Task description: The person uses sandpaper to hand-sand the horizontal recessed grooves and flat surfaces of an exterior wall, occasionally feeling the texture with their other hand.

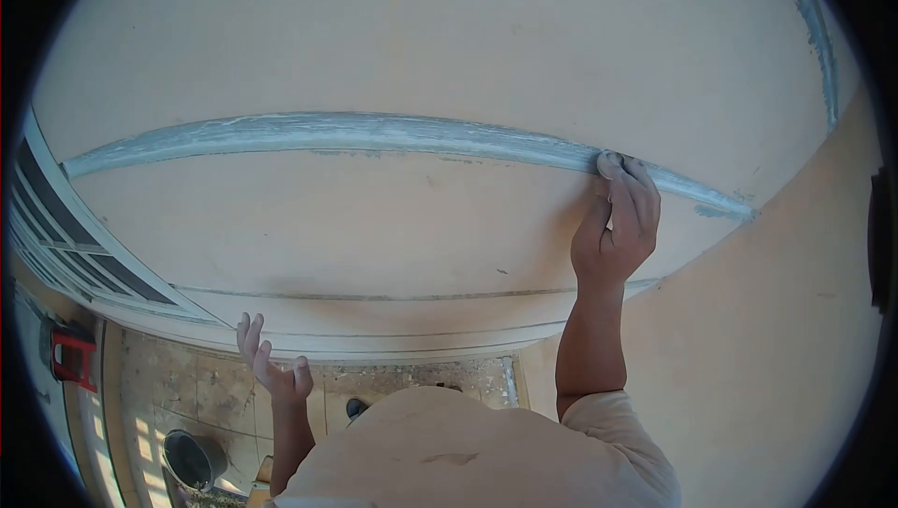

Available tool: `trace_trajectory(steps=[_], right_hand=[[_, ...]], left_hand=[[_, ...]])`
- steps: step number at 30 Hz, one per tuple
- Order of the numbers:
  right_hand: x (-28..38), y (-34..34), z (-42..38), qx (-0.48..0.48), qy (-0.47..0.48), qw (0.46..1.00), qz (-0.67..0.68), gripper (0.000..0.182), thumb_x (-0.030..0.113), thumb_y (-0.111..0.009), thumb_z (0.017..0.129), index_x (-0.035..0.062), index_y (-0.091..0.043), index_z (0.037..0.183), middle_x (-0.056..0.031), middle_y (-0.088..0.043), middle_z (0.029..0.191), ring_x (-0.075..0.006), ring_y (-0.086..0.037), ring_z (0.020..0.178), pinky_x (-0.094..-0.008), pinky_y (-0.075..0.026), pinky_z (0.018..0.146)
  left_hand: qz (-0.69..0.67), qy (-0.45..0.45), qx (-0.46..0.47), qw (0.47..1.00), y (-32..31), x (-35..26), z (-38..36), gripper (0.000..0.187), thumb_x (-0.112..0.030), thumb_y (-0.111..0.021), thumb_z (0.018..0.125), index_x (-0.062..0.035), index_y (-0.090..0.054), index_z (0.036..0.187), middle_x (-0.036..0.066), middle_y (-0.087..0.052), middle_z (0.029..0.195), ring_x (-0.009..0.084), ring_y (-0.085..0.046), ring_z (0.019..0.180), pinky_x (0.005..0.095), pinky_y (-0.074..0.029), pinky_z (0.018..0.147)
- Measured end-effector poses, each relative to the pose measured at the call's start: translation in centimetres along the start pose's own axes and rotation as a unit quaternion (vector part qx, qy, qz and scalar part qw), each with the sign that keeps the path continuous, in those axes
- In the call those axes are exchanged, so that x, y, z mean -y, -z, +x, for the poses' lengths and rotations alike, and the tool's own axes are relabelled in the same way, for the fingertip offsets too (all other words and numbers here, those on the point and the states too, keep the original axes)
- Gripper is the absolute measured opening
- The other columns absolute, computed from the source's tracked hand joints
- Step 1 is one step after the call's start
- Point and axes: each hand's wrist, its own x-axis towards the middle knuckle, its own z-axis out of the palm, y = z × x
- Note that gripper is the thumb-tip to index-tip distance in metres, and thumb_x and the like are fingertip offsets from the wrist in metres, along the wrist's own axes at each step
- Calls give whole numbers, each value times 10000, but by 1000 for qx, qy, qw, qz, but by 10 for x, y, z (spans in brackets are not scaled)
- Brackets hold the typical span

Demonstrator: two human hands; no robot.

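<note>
A long grey-blue band (374,132) with whitish streaks runs across the pale wall (421,40). My right hand (619,213) is raised against the band towards its right end, with the fingers pinched together. A small rounded, pale patch shows at the fingertips; whether it is a held piece or a dusty fingertip, I cannot make out. Lower down on the left, my left hand (271,358) is held in the air with its fingers apart and curled a little. It holds nothing and is nearest to the bottom of the wall.
A barred window (75,237) is at the left. Below are a dark bucket (194,459) and a red plastic stool (73,358) on or beside the tiled floor (220,396). Another grey-blue strip (823,59) runs at the upper right, near a wall corner.
</note>
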Motion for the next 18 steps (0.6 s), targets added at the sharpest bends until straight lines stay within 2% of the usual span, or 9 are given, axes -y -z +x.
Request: trace_trajectory(steps=[2, 3, 6, 7, 9, 10, 15, 17, 18], right_hand=[[25, -10, -1, 17, 103, 990, 92, 266, -70, -651, 819, 61, -735, 1035, -43, -721, 1012, -290, -666, 1030, -504, -485, 974], [30, -12, -4, 17, 96, 990, 98, 266, -70, -651, 819, 61, -735, 1035, -43, -721, 1012, -290, -666, 1030, -504, -485, 974], [29, -17, -9, -73, 7, 997, -18, 244, -69, -654, 823, 61, -735, 1013, -31, -735, 999, -262, -665, 1028, -462, -485, 978], [33, -21, -9, -76, 14, 997, -7, 244, -69, -654, 823, 61, -735, 1013, -31, -735, 999, -262, -665, 1028, -462, -485, 978], [46, -24, -5, -102, -47, 993, 29, 244, -76, -642, 826, 57, -735, 1008, -29, -740, 984, -259, -660, 1022, -426, -480, 953], [54, -23, -5, -79, -35, 996, -11, 241, -69, -648, 822, 72, -739, 994, -20, -743, 986, -249, -657, 1011, -410, -473, 933], [122, -50, 11, -14, 59, 997, 53, 160, 30, -692, 838, 122, -736, 962, 11, -737, 1004, -217, -637, 1023, -388, -446, 932], [149, -58, 30, -19, 83, 994, 64, 155, 50, -699, 830, 138, -725, 955, 29, -727, 983, -202, -633, 969, -387, -445, 896], [159, -56, 39, 28, 108, 991, 79, 159, 51, -696, 827, 139, -720, 957, 36, -723, 970, -194, -627, 935, -386, -445, 868]], left_hand=[[20, 5, 6, 1000, 19, 3, -8, 534, -345, -516, 985, -139, -310, 1432, 251, -492, 1384, 482, -426, 1311, 630, -331, 1062], [29, -2, 9, 1000, 30, 8, -10, 532, -333, -523, 981, -136, -312, 1429, 248, -507, 1371, 478, -445, 1294, 617, -344, 1054], [62, 11, -6, 998, 56, 16, -18, 521, -313, -529, 977, -124, -320, 1416, 241, -518, 1360, 467, -469, 1270, 605, -363, 1044], [70, 16, -16, 997, 62, 17, -22, 521, -313, -529, 977, -124, -320, 1416, 241, -518, 1360, 467, -469, 1270, 605, -363, 1044], [74, 40, -14, 996, 78, 21, -30, 505, -303, -531, 978, -113, -329, 1400, 243, -526, 1349, 460, -490, 1244, 601, -379, 1027], [79, 45, -21, 996, 86, 22, -34, 505, -303, -531, 978, -113, -329, 1400, 243, -526, 1349, 460, -490, 1244, 601, -379, 1027], [132, 53, 15, 990, 117, 23, -47, 455, -293, -541, 978, -99, -383, 1358, 224, -559, 1311, 449, -518, 1209, 588, -392, 1007], [130, 59, 8, 990, 124, 22, -53, 450, -292, -542, 977, -93, -390, 1352, 217, -564, 1305, 444, -521, 1204, 582, -395, 1005], [129, 64, 1, 990, 128, 22, -56, 446, -290, -542, 977, -87, -397, 1346, 210, -570, 1299, 439, -525, 1199, 577, -397, 1004]])
